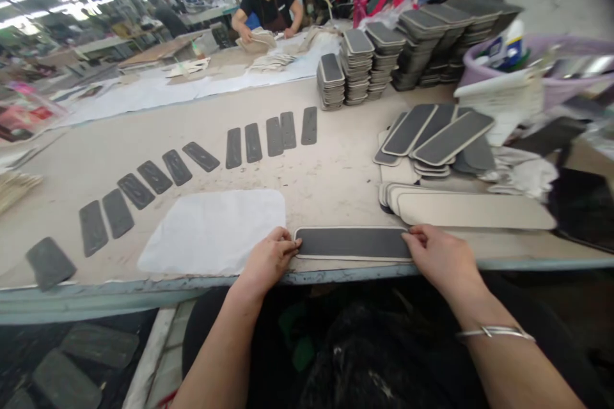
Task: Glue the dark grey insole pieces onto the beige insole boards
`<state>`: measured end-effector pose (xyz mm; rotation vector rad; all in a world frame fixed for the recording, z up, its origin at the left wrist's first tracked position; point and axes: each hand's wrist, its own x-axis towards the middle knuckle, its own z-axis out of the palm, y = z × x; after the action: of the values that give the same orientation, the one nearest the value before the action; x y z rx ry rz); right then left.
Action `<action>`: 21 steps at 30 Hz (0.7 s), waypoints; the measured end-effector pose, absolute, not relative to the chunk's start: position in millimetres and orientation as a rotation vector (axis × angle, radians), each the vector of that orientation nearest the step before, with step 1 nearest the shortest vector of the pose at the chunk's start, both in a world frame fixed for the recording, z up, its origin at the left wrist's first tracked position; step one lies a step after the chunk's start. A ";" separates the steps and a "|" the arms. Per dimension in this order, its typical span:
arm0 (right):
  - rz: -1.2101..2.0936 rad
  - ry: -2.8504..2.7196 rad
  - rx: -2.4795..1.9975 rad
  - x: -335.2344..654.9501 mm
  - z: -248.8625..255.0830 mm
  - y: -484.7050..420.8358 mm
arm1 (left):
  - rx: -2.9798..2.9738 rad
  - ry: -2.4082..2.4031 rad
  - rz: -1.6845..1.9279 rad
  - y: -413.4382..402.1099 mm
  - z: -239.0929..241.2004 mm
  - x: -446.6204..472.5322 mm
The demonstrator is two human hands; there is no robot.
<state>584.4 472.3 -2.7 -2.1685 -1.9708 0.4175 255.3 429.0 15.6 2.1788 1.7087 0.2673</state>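
While both hands pinch the dark strip [354, 243] at the bench [336, 179] edge, left hand [267, 260] and right hand [439, 255] at its ends, I judge I'm squaring it; next, careful lifting.

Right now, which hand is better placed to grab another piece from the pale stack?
Probably the right hand. It rests on the right end of the dark strip, directly below the pale stack. The left hand is at the far end, beside the white cloth.
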 end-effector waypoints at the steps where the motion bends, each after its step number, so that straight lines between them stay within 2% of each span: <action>1: 0.409 -1.979 -2.161 583.8 -1.5 471.8 | 2.192 1.701 0.270 429.3 15.2 255.0; 10: 0.457 -1.953 -2.159 581.8 5.1 471.0 | 2.182 1.702 0.266 430.5 19.3 258.6; 21: 0.362 -1.905 -2.125 583.3 -0.8 470.2 | 2.177 1.746 0.233 431.2 13.9 256.9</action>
<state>583.3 470.2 -0.8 -2.1252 -1.9051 0.3617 256.9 431.2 13.9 2.1770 1.7463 0.2329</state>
